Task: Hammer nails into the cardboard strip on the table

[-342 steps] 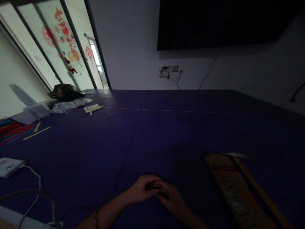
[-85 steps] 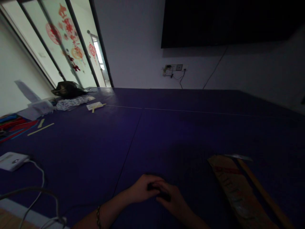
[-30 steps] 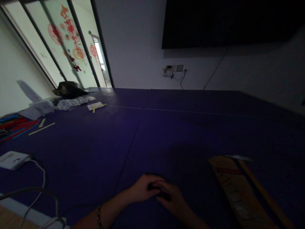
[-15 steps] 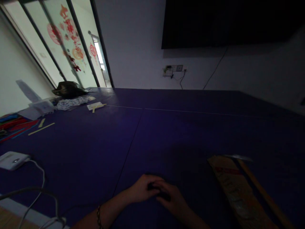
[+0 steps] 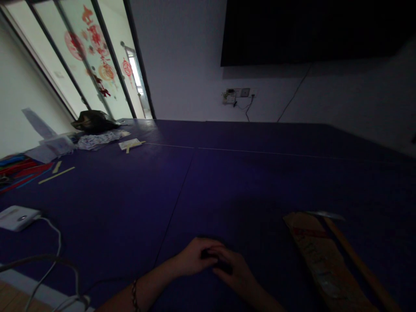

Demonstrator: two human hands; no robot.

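Note:
My left hand (image 5: 197, 256) and my right hand (image 5: 236, 269) rest together on the purple tabletop (image 5: 130, 208), near its front edge. Their fingers are loosely bent and touch at the tips, with a dark gap between thumbs and fingers. I see nothing held in either one. A braided bracelet (image 5: 134, 295) circles the left wrist. To the right of my right hand lies a long brown packet or piece of cardboard (image 5: 320, 255) with a red band. Beside it is a tool with a wooden handle (image 5: 357, 260) and a thin metal head (image 5: 325, 214).
A white device (image 5: 17, 218) with a cable (image 5: 59, 240) lies at the left. Farther back are red and blue strips (image 5: 26, 171), pale strips (image 5: 56, 175), papers (image 5: 100, 141) and a dark bag (image 5: 94, 121). A large black screen (image 5: 312, 30) hangs on the wall.

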